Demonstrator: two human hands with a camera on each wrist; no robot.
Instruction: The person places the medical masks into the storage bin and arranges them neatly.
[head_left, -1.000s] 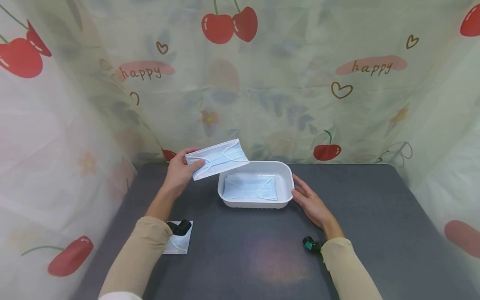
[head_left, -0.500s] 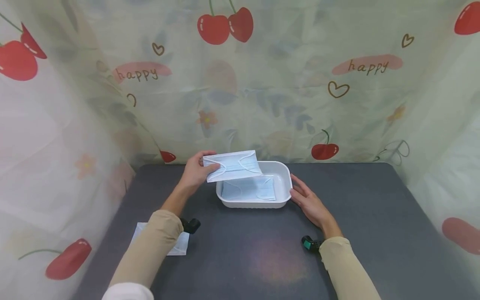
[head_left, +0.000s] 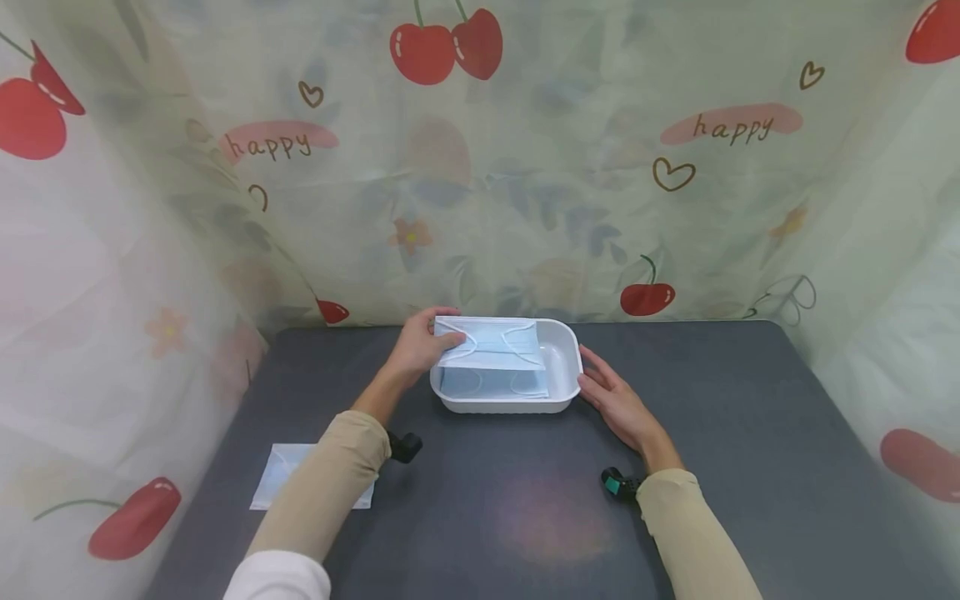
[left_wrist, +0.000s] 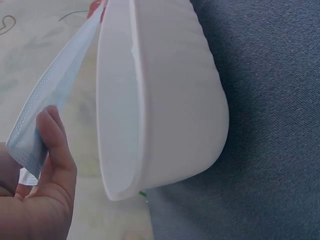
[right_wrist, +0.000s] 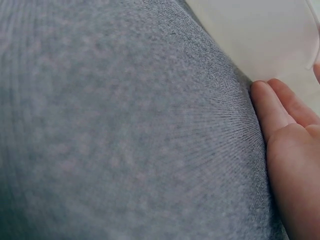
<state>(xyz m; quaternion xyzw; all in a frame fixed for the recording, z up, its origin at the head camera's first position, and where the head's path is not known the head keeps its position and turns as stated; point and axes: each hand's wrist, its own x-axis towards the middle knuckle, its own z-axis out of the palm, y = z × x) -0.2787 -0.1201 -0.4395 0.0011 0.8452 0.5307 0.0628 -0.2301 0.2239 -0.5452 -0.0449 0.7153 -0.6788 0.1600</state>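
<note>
My left hand [head_left: 417, 346] pinches a light blue face mask [head_left: 491, 343] by its left end, thumb on top. The mask hangs above the white plastic tub [head_left: 564, 367], apart from its rim in the left wrist view, where the tub [left_wrist: 180, 100] stands beside the held mask [left_wrist: 55, 85]. Inside the tub lies another blue mask [head_left: 495, 384], partly covered by the held one. At the tub's right end, my right hand [head_left: 621, 408] rests its fingers against the outer wall. The right wrist view shows those fingertips [right_wrist: 265, 95] touching the tub's lower side.
Another mask [head_left: 281, 475] lies on the dark grey table [head_left: 480, 500] at the left, partly hidden under the left sleeve. A patterned curtain [head_left: 525, 167] rises behind the table and along both sides.
My left hand has carried the mask rightward and slightly down until it is over the tub, and the mask has levelled out. The right hand stays at the tub's end.
</note>
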